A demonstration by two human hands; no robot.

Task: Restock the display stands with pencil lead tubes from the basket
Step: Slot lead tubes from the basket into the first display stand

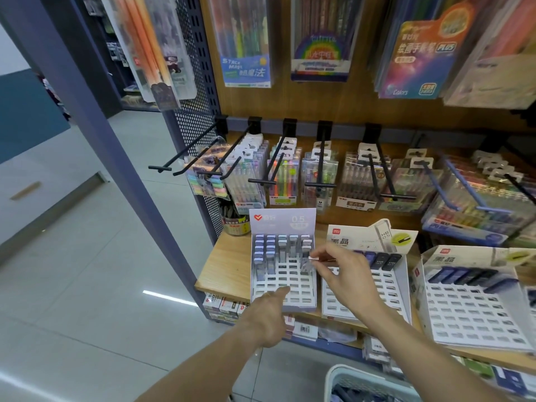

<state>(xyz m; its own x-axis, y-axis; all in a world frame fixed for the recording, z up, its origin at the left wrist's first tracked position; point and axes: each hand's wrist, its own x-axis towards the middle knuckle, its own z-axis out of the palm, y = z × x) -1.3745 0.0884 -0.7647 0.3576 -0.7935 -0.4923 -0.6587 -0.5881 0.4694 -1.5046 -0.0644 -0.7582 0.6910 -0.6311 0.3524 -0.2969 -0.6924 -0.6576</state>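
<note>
Three slotted white display stands sit on the wooden shelf. The left stand [282, 297] has a lilac header and several lead tubes in its upper rows. My right hand [342, 274] pinches a clear lead tube [308, 264] at its top, over the stand's right column. My left hand [271, 316] rests against the front of that stand, with its thumb on the grid. The middle stand [365, 297] holds several dark tubes along its top row. The right stand [470, 309] likewise has a single top row of tubes. A white basket [330, 378] shows at the bottom edge.
Black pegs [261, 169] with hanging pen packs jut out above the stands at arm height. A round tub of pens [235, 224] stands at the shelf's back left. A blue steel post [95, 132] frames the left side, with tiled floor beyond. More stock lies on the shelf below.
</note>
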